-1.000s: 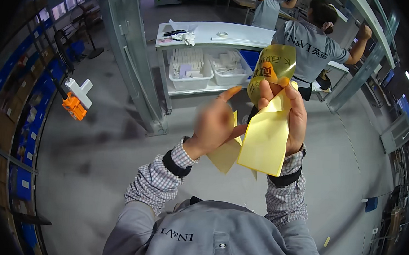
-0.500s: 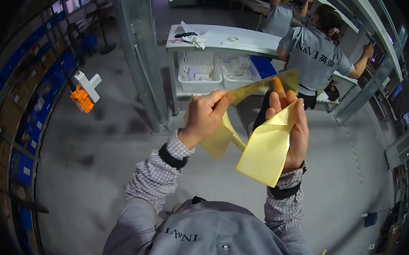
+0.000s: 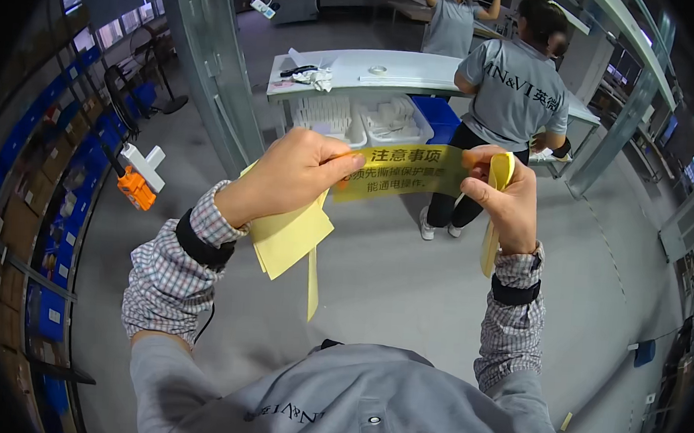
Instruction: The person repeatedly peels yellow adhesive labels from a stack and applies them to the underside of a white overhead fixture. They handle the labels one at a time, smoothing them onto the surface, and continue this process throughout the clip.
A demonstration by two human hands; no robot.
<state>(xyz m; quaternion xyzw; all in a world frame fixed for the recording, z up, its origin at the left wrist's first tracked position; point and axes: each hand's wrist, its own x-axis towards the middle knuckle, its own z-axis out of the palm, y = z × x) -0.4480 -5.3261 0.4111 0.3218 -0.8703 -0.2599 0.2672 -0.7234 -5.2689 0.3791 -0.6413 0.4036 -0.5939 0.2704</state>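
Note:
A see-through yellow label (image 3: 404, 176) with dark print is stretched level between my hands, in front of my chest. My left hand (image 3: 282, 172) pinches its left end between thumb and fingers. Under that same hand hang pale yellow sheets (image 3: 293, 241), with a narrow yellow strip (image 3: 313, 286) dangling beside them. My right hand (image 3: 512, 205) grips the label's other end, fingers closed. A folded piece of yellow paper (image 3: 490, 243) hangs down from the right hand, seen nearly edge-on. The fingertips behind the label are partly hidden.
Beyond my hands stands a white-topped bench (image 3: 345, 63), with white bins (image 3: 394, 119) and a blue bin (image 3: 437, 117) below. A person (image 3: 513, 83) stands at it, back turned; another person (image 3: 451, 23) is farther off. A metal post (image 3: 213, 62) and an orange block (image 3: 135, 187) on a cable are left.
My hands have moved apart, pulling the label out flat with its print facing me. The yellow sheets moved left with my left hand; the paper at my right hand turned edge-on.

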